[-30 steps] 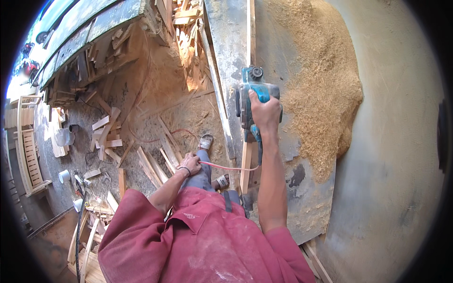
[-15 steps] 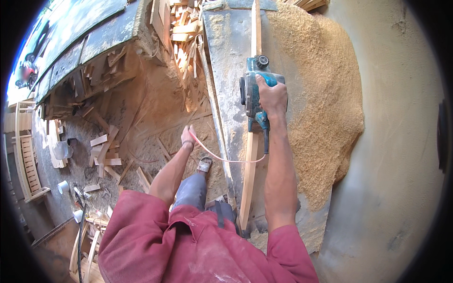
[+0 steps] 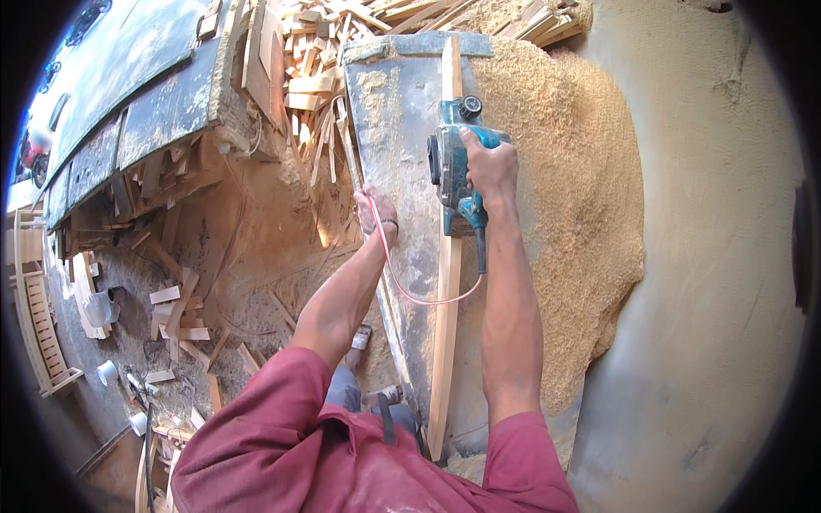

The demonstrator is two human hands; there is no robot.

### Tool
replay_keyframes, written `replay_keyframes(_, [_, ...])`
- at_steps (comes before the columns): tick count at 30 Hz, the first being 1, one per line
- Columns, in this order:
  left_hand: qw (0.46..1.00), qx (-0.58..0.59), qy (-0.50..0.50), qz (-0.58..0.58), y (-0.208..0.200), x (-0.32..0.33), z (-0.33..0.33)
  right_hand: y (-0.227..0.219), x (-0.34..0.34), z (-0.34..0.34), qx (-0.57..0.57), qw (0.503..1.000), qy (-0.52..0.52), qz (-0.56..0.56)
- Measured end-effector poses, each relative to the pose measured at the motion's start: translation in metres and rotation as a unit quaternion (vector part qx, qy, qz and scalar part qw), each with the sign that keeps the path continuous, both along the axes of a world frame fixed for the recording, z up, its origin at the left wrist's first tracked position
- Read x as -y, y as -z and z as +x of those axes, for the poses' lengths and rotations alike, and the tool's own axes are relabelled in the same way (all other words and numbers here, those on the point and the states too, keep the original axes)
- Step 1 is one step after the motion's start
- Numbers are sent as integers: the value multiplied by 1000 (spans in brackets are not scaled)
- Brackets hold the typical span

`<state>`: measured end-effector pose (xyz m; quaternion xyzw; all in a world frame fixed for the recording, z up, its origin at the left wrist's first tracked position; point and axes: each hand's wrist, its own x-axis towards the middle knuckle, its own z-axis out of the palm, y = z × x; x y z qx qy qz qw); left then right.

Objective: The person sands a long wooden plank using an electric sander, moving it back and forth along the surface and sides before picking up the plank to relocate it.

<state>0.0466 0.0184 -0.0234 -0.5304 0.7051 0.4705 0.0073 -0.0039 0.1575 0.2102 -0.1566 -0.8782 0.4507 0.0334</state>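
My right hand (image 3: 493,171) is wrapped round the handle of a teal and black electric planer (image 3: 453,162). The planer sits on top of a long, pale wooden strip (image 3: 445,333), toward its far end. Out to the left, beside the long edge of the worktable (image 3: 372,111), my left hand (image 3: 377,211) is closed on the pinkish power cord (image 3: 406,292). From there the cord sags in a loop over the strip and up to the back of the planer.
A thick heap of wood shavings (image 3: 573,188) covers the table's right side, beside a plain wall (image 3: 710,256). Offcuts (image 3: 312,85) are piled beyond the table's far left corner. Another weathered bench (image 3: 162,128) stands at left, with scattered wood pieces (image 3: 184,308) on the floor.
The planer has slid farther along the strip, away from me, with my right hand on it. My left hand has moved forward and right, carrying the cord to the table edge. The view has shifted.
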Motion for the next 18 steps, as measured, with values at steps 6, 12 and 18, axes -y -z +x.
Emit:
replay_keyframes(6, [1000, 23, 4, 0, -22, -5, 2, -14, 12, -78, 14, 999, -18, -47])
replay_keyframes(12, [998, 54, 0, -20, -41, -6, -3, -20, 20, -152, 19, 999, -25, -45])
replay_keyframes(18, [996, 86, 12, -27, -31, -7, -4, -25, 25, -211, 16, 999, -22, -42])
